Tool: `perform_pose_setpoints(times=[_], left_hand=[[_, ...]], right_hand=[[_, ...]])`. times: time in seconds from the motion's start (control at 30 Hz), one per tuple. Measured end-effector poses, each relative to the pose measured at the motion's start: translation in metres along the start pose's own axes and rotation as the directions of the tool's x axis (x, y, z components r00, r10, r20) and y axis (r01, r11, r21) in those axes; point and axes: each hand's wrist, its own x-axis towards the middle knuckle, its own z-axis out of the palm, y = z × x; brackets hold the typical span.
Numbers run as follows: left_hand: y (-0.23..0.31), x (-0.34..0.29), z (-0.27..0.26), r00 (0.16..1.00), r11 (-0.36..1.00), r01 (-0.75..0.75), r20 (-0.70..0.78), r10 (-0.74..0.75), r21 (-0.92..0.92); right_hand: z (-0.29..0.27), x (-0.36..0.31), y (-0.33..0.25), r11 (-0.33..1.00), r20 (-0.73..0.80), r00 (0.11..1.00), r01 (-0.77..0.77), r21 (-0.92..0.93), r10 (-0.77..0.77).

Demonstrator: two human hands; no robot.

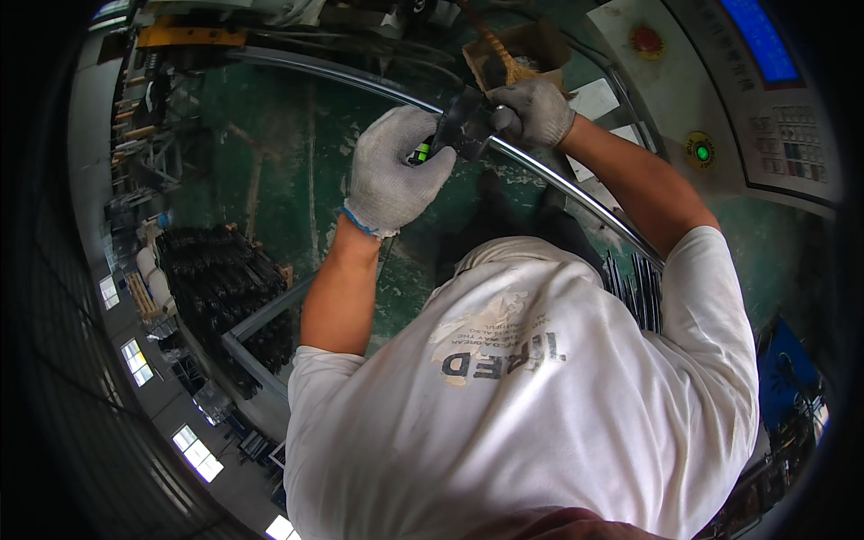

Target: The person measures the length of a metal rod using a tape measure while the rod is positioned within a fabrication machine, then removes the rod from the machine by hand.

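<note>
The left hand wears a pale grey glove and is half open, with its thumb and fingers making a big letter C at the left side of a black block. A bit of bright green shows in the gap of that C, but it is too small to say what it is. The right hand, gloved too, is curled almost like a fist just to the right of the block, with a small shiny tip by its fingers. One cannot tell how tightly either hand grips. The block sits on a long shiny bar, which runs from the far left, between the hands, down to the near right by the right arm. Past the right hand, a broom is in a brown box. Farther right is a pale machine with a blue screen, a red button and a glowing green button. Under the bar is a green floor. To the left lies a big pile of dark rods, next to a grey frame. The person's white shirt fills the near middle.
</note>
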Motion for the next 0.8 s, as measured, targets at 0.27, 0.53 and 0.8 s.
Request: perform_pose_setpoints(times=[0.27, 0.53, 0.8], left_hand=[[-0.012, -0.007, 0.002, 0.995, 0.998, 0.064, -0.08, -0.062, 0.016], [-0.013, -0.007, 0.001, 0.989, 0.992, 0.124, -0.076, -0.125, -0.02], [-0.016, -0.005, 0.013, 0.979, 0.981, 0.091, -0.166, -0.119, -0.169]], right_hand=[[0.002, 0.014, 0.003, 0.989, 0.114, 0.988, -0.091, -0.121, 0.104], [-0.031, 0.002, -0.051, 0.818, 0.13, 0.841, -0.542, 0.195, 0.526], [-0.038, -0.004, -0.063, 0.759, 0.12, 0.753, -0.651, -0.005, 0.647]])
